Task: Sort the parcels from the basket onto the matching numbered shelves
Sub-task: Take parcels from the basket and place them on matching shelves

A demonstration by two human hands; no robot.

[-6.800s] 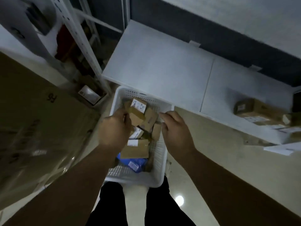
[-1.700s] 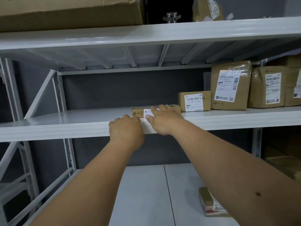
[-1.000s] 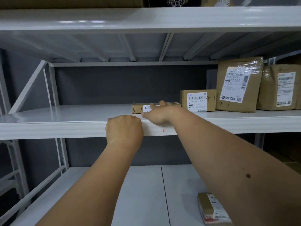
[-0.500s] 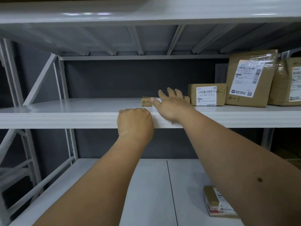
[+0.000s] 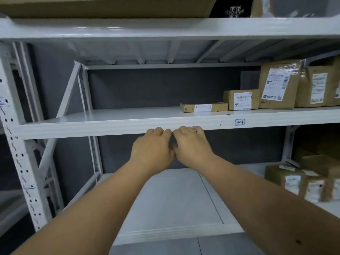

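The white metal rack filled the view. Its top shelf carried a wide cardboard carton at 12 o'clock and a black printed item at 1 o'clock. The middle shelf, tagged with a 4-1 label on its front edge, held a row at 2 o'clock: a tall taped parcel marked 4-1, a wrapped parcel just beside it at 3 o'clock, a small box marked 4-, and the flat slim parcel marked 4-1 lying at the row's 9 o'clock end, touching the small box. The lower shelf held blurred brown parcels at 4 o'clock. Below the middle shelf's edge, the left hand and right hand sat side by side, touching, fingers curled loosely and holding nothing, both apart from the slim parcel.
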